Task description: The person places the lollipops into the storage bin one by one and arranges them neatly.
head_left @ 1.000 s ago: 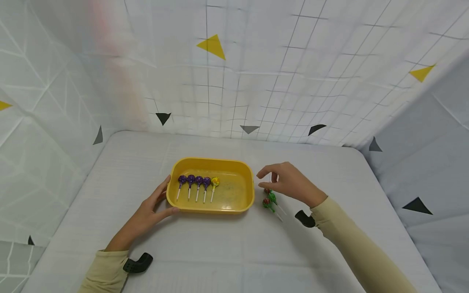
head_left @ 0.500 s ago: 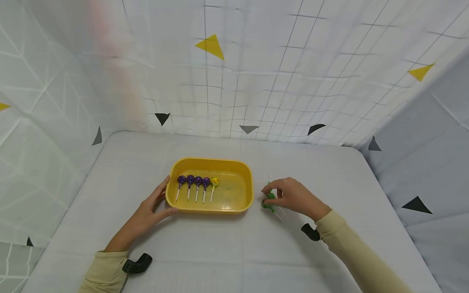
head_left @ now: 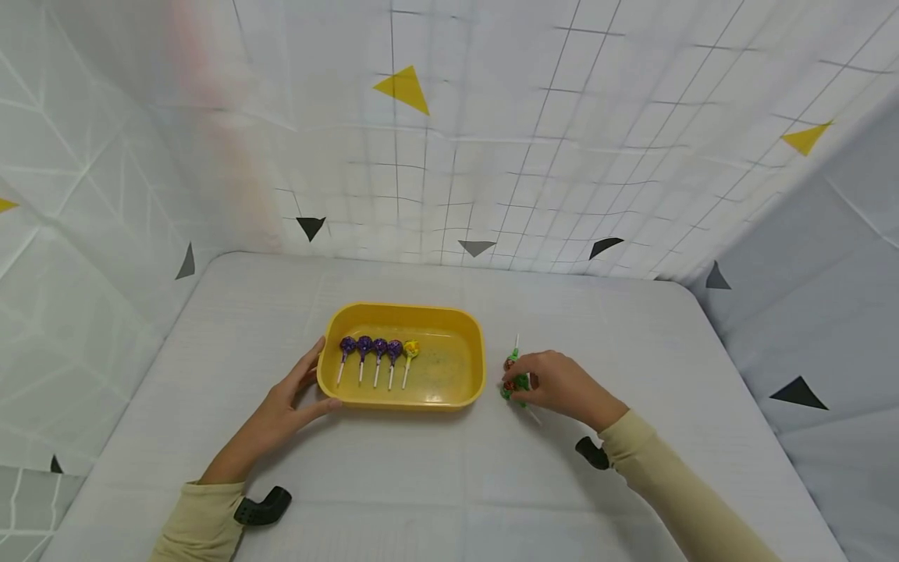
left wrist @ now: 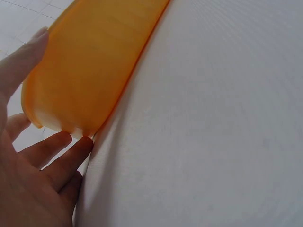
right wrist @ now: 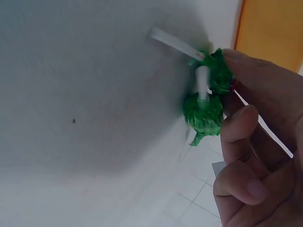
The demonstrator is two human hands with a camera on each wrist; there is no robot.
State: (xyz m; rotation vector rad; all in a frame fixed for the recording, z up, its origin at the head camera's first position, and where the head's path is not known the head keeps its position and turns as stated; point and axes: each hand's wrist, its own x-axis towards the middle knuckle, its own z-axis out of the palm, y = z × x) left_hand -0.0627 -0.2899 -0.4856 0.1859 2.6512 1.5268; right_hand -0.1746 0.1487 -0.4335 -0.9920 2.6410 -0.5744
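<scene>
A round-headed lollipop in shiny green-and-red wrapping [head_left: 511,361] lies on the white cloth-covered table [head_left: 393,476], just right of the yellow, round-cornered rectangular tray [head_left: 449,375]. Its white stick points to the far side, its long axis running nearly near to far, with the head at the near end. Just nearer lie two green-wrapped lollipops [right wrist: 204,115], close together; the head view shows one white stick from this pair running near and to the right, while in the right wrist view the other stick is foreshortened towards the camera.

The right hand [head_left: 560,382] reaches in from the right, its thumb and fingers bent around the heads of the pair. The tips stand apart by the heads lying between them and touch the green wrapping; how firmly they press cannot be told.

The left hand [head_left: 289,402] is spread at the tray's left end, thumb on the near side by the corner, fingertips against the left wall, wide apart from the thumb.

The tray's long axis runs left to right. In its left and middle part lie four purple-wrapped lollipops [head_left: 380,347] and, right of them, one yellow-wrapped lollipop [head_left: 411,350], side by side, heads far, sticks near.
</scene>
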